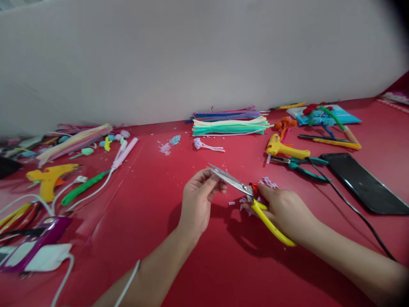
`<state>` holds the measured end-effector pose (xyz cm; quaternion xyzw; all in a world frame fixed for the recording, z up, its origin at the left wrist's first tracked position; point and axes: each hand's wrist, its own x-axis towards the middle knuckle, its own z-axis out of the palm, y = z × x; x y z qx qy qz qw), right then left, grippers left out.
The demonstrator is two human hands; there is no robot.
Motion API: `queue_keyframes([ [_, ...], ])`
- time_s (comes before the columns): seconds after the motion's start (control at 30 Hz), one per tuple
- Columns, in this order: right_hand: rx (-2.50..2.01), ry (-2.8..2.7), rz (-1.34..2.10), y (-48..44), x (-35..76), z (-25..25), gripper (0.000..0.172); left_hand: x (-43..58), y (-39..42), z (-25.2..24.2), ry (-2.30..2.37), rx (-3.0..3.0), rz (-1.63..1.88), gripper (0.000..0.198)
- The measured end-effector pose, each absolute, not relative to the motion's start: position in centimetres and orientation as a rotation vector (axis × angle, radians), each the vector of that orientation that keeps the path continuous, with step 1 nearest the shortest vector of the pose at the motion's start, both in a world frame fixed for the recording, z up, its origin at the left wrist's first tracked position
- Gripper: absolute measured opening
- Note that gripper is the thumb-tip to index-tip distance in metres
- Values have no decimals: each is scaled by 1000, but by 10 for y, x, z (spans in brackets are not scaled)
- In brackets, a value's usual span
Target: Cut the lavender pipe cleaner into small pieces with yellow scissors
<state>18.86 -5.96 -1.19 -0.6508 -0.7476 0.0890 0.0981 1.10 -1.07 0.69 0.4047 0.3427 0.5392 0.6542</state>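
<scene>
My right hand (283, 207) is closed on scissors (271, 226) with yellow handles, their blades pointing left. At the blade tips, my left hand (201, 187) has its thumb and fingers pinched together; whatever lies between them is too small to name. Small lilac cut pieces (268, 182) lie beside and under my right hand, and one short piece (231, 203) rests between the hands. Beyond my left hand lies a lilac pipe-cleaner flower (207, 145) with thin stems.
Pipe-cleaner bundles (230, 126) lie by the wall. On the right are a yellow glue gun (284, 148), pliers (303, 167) and a black phone (364, 183). On the left are another glue gun (49, 179), a green-handled tool (83, 187) and white cables.
</scene>
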Motion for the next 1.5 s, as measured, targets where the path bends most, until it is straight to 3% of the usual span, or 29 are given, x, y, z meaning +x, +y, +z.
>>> queue_keyframes([
  [1.5,-1900,-2219,231,-63,189,-4,34,12,-10,7,821,965,1271,2],
])
